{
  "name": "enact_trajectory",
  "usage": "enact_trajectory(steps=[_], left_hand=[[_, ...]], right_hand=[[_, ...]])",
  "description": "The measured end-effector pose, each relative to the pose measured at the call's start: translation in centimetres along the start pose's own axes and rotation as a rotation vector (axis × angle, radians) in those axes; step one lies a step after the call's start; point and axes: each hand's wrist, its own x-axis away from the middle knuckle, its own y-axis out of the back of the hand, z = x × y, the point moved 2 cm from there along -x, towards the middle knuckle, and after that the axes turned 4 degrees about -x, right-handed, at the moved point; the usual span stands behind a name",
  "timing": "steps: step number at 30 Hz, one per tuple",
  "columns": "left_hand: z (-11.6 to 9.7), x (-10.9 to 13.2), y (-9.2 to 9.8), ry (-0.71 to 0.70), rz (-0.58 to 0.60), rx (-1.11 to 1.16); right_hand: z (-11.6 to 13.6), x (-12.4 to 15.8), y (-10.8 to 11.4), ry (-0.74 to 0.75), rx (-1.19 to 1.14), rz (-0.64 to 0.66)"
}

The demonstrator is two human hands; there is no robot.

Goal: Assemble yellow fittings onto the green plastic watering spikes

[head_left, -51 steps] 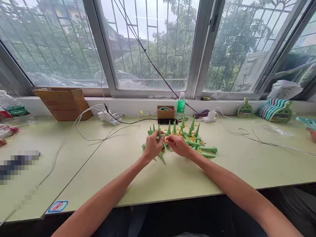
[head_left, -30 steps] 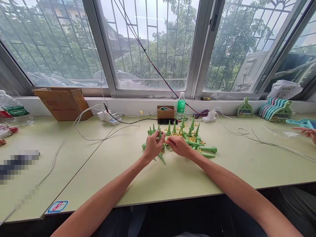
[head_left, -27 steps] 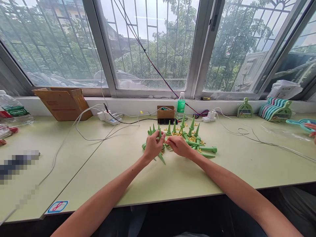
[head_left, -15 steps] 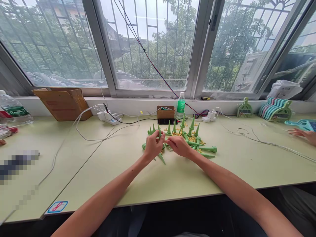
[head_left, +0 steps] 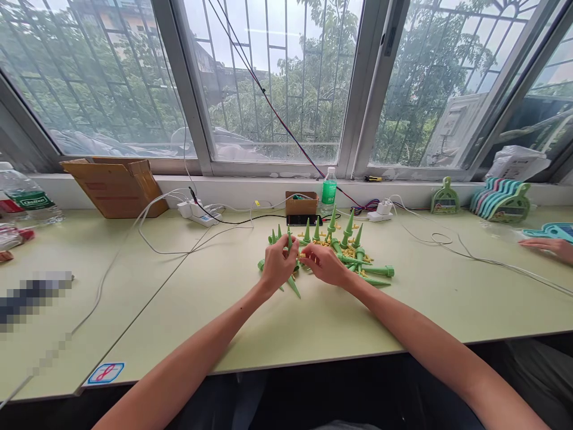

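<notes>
My left hand (head_left: 278, 264) is closed round a green plastic watering spike (head_left: 289, 237), its pointed tip upward. Close beside it, my right hand (head_left: 327, 264) has its fingertips pinched at a small yellow valve piece (head_left: 302, 255), partly hidden by the fingers. Behind and to the right of my hands lie more green spikes (head_left: 378, 271), some standing on their caps and others on their sides. Loose yellow valves (head_left: 362, 257) are heaped among them. A further spike (head_left: 293, 288) lies below my left hand.
Behind the spikes stand a small cardboard box (head_left: 301, 206), a dark phone-like device (head_left: 304, 220) and a green-labelled bottle (head_left: 328, 190). White cables (head_left: 465, 254) cross the table (head_left: 313, 334). Another person's hand (head_left: 548, 245) rests at the right, near a blue dustpan-like item (head_left: 548, 231).
My right hand's fingers have shifted and loosened slightly by the yellow valve. My left hand keeps its hold on the spike. The other person's hand has moved slightly at the right edge.
</notes>
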Motion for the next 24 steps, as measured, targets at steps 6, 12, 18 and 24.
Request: enact_trajectory(steps=[6,12,18,24], left_hand=[[0.12,0.06,-0.05,0.001,0.008,-0.01],[0.18,0.04,-0.07,0.007,0.012,-0.017],[0.25,0.01,-0.08,0.014,0.021,-0.005],[0.43,-0.02,-0.13,0.009,0.035,0.0]], right_hand=[[-0.23,0.08,-0.07,-0.004,0.008,0.018],[-0.19,0.09,-0.02,0.004,-0.003,0.027],[-0.2,0.12,-0.03,-0.007,0.002,0.038],[-0.1,0.12,-0.02,-0.004,0.026,0.043]])
